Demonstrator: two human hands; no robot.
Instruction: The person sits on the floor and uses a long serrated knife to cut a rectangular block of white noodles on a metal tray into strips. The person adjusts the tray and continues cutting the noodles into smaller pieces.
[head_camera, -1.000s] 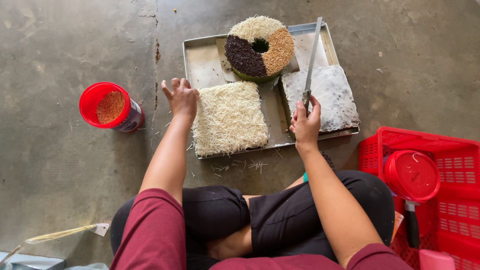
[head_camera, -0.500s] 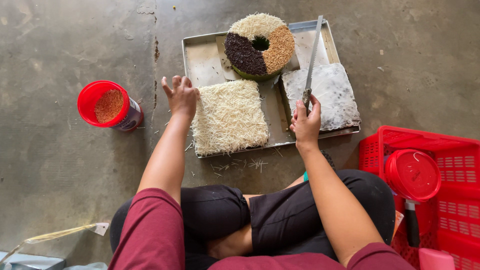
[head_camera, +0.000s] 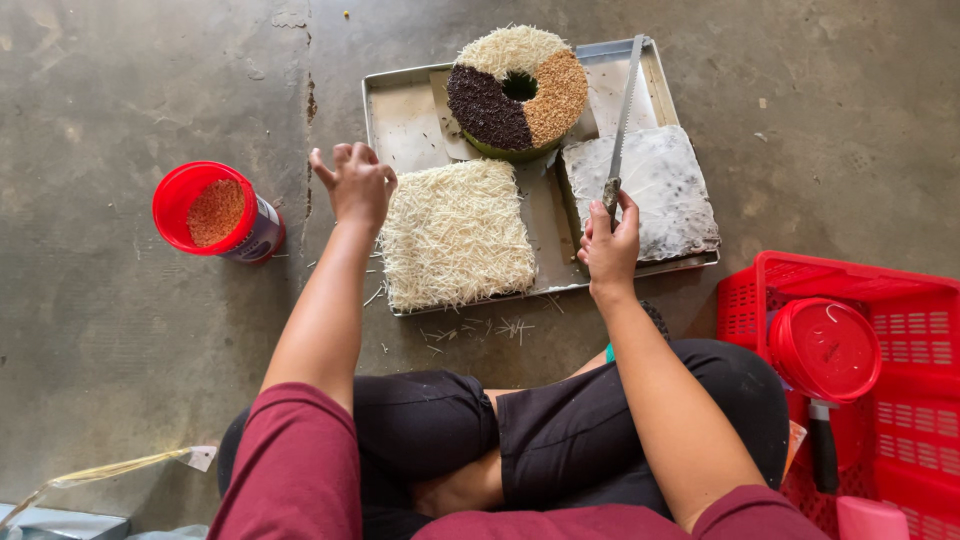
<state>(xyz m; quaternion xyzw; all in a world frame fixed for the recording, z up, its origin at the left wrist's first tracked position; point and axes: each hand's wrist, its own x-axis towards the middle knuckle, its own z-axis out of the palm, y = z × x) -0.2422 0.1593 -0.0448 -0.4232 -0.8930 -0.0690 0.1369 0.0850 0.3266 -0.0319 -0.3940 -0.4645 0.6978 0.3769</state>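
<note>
Right hand (head_camera: 608, 240) fingers clenched around the handle of a long serrated knife (head_camera: 622, 120), blade pointing away over the white frosted square cake (head_camera: 650, 190). Left hand (head_camera: 352, 185) released, fingers loosely curled, holding nothing, hovering just beside the square cake covered in pale shreds (head_camera: 455, 235). Both cakes sit on a metal tray (head_camera: 400, 110) with a ring cake in 3 topping colours (head_camera: 517, 90). Red tub of orange sprinkles (head_camera: 212, 212) left on the floor; red crate (head_camera: 880, 400) at right.
</note>
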